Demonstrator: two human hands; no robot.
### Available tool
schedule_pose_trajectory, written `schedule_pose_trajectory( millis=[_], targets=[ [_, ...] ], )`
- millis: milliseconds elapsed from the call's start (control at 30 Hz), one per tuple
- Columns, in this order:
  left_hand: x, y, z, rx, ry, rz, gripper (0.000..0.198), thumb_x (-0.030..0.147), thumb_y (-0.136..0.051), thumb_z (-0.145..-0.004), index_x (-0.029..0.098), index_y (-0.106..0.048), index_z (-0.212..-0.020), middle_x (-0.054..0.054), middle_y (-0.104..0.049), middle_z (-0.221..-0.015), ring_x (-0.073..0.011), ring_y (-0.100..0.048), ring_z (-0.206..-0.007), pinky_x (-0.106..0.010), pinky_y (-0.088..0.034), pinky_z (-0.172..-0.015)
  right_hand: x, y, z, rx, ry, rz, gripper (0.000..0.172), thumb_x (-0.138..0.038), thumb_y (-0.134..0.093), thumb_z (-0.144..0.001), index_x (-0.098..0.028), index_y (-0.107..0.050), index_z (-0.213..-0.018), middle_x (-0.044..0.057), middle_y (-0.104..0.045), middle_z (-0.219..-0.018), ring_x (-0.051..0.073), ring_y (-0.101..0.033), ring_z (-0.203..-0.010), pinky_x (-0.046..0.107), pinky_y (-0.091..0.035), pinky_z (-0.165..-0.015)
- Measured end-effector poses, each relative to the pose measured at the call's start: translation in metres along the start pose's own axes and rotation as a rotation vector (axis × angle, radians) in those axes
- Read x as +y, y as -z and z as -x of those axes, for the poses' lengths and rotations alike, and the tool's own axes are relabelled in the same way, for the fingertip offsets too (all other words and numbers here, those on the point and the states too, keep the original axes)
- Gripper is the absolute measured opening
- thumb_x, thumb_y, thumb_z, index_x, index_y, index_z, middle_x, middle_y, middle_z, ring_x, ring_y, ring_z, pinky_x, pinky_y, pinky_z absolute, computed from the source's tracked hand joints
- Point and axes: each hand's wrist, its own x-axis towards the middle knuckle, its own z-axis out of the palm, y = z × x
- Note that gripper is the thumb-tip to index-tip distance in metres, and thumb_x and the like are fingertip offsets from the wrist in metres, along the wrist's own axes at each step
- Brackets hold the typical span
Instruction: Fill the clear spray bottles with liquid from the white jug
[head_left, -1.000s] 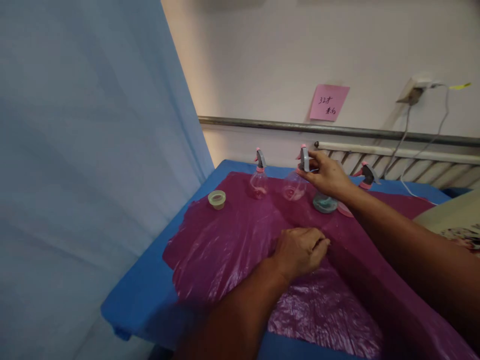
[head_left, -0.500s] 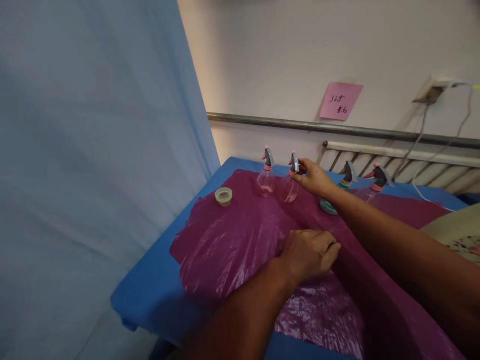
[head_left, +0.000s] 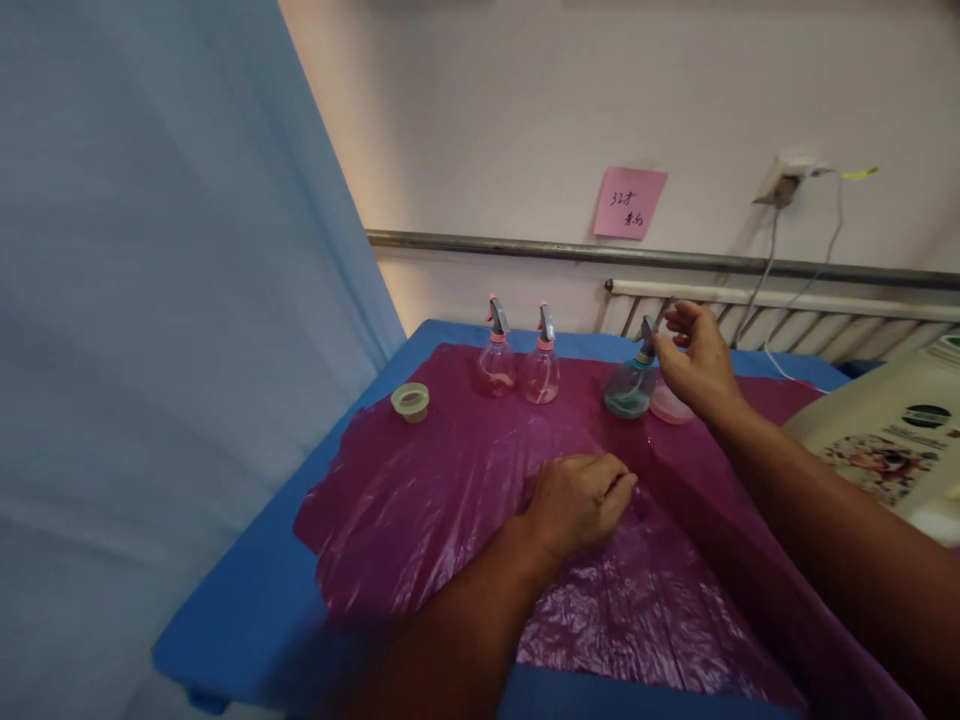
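Two clear spray bottles with pink collars, a left one [head_left: 496, 368] and a right one [head_left: 541, 375], stand upright at the back of a purple plastic sheet [head_left: 420, 500]. Further right is a teal spray bottle [head_left: 630, 388], and beside it the pink base of another bottle [head_left: 671, 404], mostly hidden behind my right hand [head_left: 697, 355]. That hand is raised by the teal bottle's grey head, fingers apart and holding nothing visible. Closed, my left hand [head_left: 581, 500] rests over the sheet's middle; whatever its fingers hold, if anything, is hidden.
A small yellowish cup [head_left: 411, 402] sits on the sheet's left part. The blue table [head_left: 247, 590] shows around the sheet. A large cream jug [head_left: 892, 440] stands at the right. Blue curtain [head_left: 165, 250] hangs at the left; a metal pipe [head_left: 540, 247] crosses the wall.
My right hand has let go of the second pink-collared bottle and moved right to the teal one. The view has shifted right, showing more of the jug. My left hand stays closed.
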Motion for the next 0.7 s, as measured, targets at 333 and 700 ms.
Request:
schedule_pose_trajectory(
  millis=[333,700],
  targets=[
    [-0.001,0.005,-0.001,-0.007,0.029,-0.021,0.029,0.037,-0.064,-0.115,0.022,-0.075,-0.093,-0.002,-0.081,-0.084,-0.0181,-0.076,-0.075,-0.03,-0.05,-0.07,0.041,-0.017,0.021,-0.144,-0.158,-0.091,0.071,-0.057,-0.08,-0.084,-0.02,-0.067,-0.144,0.021,-0.081,-0.143,0.037,-0.081,-0.126,0.065,-0.064,-0.115],
    [0.001,0.012,-0.005,0.078,0.048,0.025,0.017,0.032,-0.066,-0.115,0.022,-0.079,-0.112,-0.005,-0.082,-0.099,-0.0212,-0.079,-0.092,-0.033,-0.061,-0.087,0.005,0.016,0.038,-0.206,-0.138,-0.199,0.055,-0.052,-0.089,-0.086,-0.023,-0.074,-0.131,0.014,-0.087,-0.125,0.032,-0.085,-0.114,0.06,-0.067,-0.113]
  ],
)
